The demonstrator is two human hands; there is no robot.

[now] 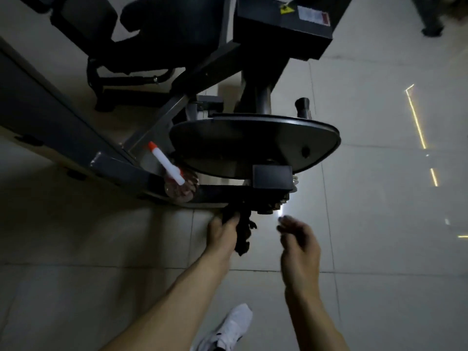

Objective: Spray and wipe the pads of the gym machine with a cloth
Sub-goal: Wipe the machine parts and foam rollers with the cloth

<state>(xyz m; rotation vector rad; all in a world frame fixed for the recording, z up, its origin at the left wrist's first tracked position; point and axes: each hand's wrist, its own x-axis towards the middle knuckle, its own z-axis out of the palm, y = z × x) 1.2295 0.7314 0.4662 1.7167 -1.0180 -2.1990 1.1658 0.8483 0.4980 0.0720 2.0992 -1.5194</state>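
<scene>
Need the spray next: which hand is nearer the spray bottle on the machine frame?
Left. The left hand, gripping the dark cloth, is just below and right of the spray bottle in view; the right hand is farther right, holding nothing.

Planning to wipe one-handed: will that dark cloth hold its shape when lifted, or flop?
Probably floppy: the cloth hangs in crumpled folds from the left hand gripping it. Likely light, since a few fingers seem enough to hold it bunched. Its ragged lower edge suggests soft fabric that should not slip easily.
</scene>
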